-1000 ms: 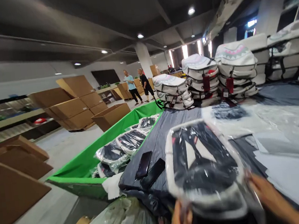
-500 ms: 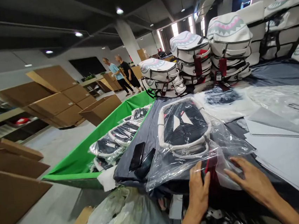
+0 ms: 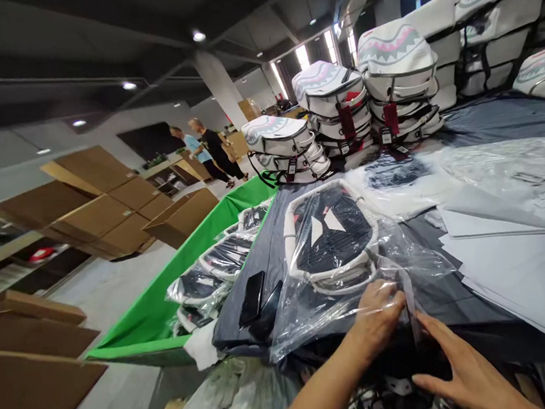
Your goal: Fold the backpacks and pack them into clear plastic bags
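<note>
A dark backpack with white trim [image 3: 337, 227] lies back panel up inside a clear plastic bag [image 3: 307, 314] on the dark-covered table. At the bag's near opening, my left hand [image 3: 380, 316] has its fingers curled together; what they pinch is hidden, perhaps the bag's edge or a dark strap. A dark piece with a pale edge [image 3: 410, 297] hangs beside those fingers. My right hand [image 3: 461, 366] is just to the right and nearer me, thumb and fingers spread apart around the dark area below the table edge.
Left of the table, a green bin [image 3: 166, 298] holds several bagged backpacks. A black phone [image 3: 251, 298] lies near the table's left edge. White sheets [image 3: 513, 258] are at right. Stacked white backpacks [image 3: 396, 57] stand behind. Cardboard boxes [image 3: 95, 215] and two people [image 3: 213, 146] are farther off.
My left hand has moved up and right, its fingers curling at the bag opening. My right hand has come lower and closer to me. The red tag between them no longer shows clearly.
</note>
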{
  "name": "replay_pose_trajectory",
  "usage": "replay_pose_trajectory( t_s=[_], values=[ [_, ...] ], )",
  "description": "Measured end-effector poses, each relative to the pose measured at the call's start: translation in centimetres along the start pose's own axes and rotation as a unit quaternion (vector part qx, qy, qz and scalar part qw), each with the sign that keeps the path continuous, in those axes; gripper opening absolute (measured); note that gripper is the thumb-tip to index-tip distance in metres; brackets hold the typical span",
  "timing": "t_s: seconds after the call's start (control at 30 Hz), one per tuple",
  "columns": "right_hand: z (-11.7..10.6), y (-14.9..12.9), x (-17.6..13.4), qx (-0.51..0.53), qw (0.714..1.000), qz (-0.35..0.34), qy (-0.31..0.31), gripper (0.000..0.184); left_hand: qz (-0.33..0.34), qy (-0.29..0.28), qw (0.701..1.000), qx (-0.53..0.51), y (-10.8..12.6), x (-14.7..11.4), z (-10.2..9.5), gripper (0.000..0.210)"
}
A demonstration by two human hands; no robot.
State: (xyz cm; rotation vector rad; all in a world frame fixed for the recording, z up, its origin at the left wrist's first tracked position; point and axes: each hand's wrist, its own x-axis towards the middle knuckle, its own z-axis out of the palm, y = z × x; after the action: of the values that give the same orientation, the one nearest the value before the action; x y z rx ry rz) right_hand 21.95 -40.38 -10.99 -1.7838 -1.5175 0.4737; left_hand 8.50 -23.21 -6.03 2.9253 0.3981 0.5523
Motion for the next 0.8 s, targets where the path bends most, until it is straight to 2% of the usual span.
replay_pose_trajectory(
  t_s=[0.07,0.13,0.2,0.27,0.33,0.4,0.5,0.67,0.8],
  values=[
    [1.2,-0.2,-0.3,-0.026,0.995,-0.03,0.091,0.061,0.082,-0.024,0.993,0.082,-0.9,2.6,-0.8,0.022],
    [1.9,-0.5,-0.2,-0.068,0.982,-0.069,0.162,0.057,0.165,-0.039,0.978,0.125,-1.6,5.1,-1.6,0.035],
    [2.0,-0.8,-0.5,-0.123,0.967,-0.113,0.195,0.06,0.268,-0.07,0.951,0.138,-1.9,7.4,-2.1,0.032],
    [1.5,-1.1,-1.2,-0.17,0.95,-0.152,0.213,0.062,0.373,-0.125,0.91,0.131,-2.0,9.0,-2.2,0.016],
    [0.9,-1.3,-2.1,-0.185,0.937,-0.177,0.236,0.064,0.437,-0.169,0.875,0.121,-2.1,9.6,-2.0,0.015],
    [0.3,-1.1,-2.5,-0.186,0.93,-0.174,0.265,0.064,0.447,-0.179,0.868,0.122,-2.3,9.0,-1.7,0.02],
    [-0.4,-0.1,-1.7,-0.224,0.92,-0.151,0.284,0.054,0.436,-0.158,0.877,0.13,-2.9,6.9,-1.9,0.023],
    [-1.4,1.7,0.5,-0.305,0.904,-0.127,0.27,0.046,0.42,-0.142,0.885,0.14,-4.1,3.8,-2.8,0.026],
    [-1.5,1.0,-0.5,-0.29,0.911,-0.145,0.257,0.025,0.41,-0.119,0.894,0.135,-4.3,3.4,-3.0,0.027]
  ],
)
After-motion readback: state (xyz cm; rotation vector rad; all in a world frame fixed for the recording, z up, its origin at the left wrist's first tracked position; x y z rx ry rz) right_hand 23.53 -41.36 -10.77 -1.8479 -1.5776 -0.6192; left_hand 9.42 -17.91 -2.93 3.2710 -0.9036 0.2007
